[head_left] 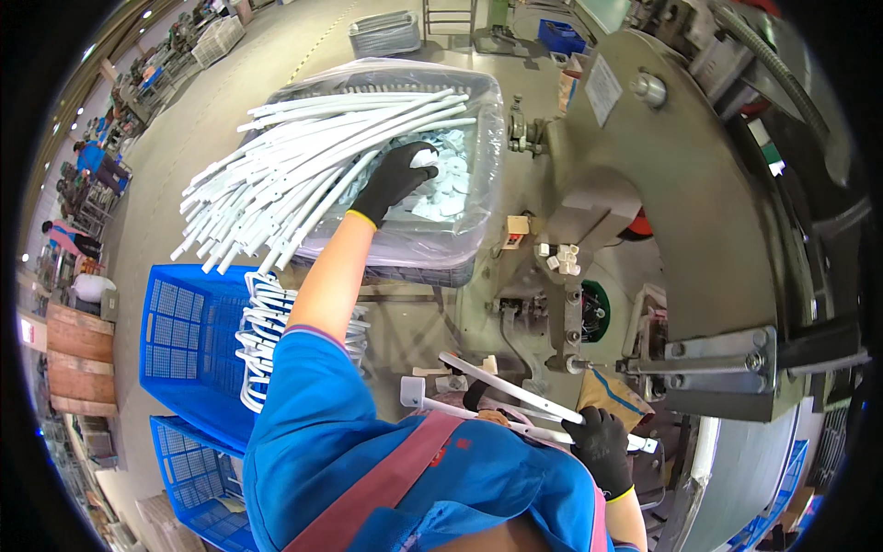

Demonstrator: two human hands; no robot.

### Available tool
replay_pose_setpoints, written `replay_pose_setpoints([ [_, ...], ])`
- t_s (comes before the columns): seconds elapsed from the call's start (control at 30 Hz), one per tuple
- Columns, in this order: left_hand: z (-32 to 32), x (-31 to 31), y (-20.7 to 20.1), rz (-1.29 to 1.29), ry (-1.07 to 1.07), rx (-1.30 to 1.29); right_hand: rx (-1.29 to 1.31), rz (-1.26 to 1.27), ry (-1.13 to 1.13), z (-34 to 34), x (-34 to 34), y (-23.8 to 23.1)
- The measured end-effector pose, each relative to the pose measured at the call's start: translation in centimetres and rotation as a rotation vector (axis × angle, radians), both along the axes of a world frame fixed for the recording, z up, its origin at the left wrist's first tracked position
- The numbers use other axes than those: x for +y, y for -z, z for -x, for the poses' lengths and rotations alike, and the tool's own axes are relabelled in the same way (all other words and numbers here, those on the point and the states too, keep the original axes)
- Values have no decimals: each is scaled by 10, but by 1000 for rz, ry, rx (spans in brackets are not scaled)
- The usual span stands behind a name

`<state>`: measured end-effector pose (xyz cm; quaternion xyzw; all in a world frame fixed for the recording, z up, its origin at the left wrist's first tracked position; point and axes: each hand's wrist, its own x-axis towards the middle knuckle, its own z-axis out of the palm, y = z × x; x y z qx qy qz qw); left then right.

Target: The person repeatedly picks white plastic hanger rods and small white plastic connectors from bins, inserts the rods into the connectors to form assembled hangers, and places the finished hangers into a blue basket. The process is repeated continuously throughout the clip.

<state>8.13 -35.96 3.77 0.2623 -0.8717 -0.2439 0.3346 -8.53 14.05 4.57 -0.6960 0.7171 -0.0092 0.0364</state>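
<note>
My left hand [397,180], in a black glove, reaches into a plastic-lined bin [486,101]. Its thumb and fingers close round a small white piece [424,158]. Under and beside that hand lie many pale flat white pieces [447,189]. A big pile of white tubes [276,175] lies across the bin's left side, right by my left wrist. Low at the right, my right hand [602,447], also gloved in black, is closed round a white tube [515,387] that slants up to the left. More white tubing with a flat end plate [413,392] runs below it, close to my body.
A large press-like machine [676,184] fills the right side, with several white blocks [561,258] on it. At the left stand a blue crate [189,317] with bent white tubes [265,340] and a second blue crate [190,474]. Other people work far left.
</note>
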Motion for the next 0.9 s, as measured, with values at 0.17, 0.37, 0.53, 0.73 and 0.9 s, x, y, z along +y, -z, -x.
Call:
replay_pose_setpoints([
  [0.17, 22, 107, -30, -437, 269, 24, -31, 3, -1, 9, 21, 8],
  [0.37, 70, 243, 0, -621, 718, -125, -64, 28, -2, 42, 52, 15],
  [0.53, 97, 310, 34, -98, 535, 59, 15, 64, -53, 74, 81, 14],
  [0.73, 108, 334, 57, -96, 478, -26, 78, 18, -203, 113, 104, 17],
  [0.9, 89, 357, 61, 134, 361, -80, 3, 53, -198, 131, 113, 17],
])
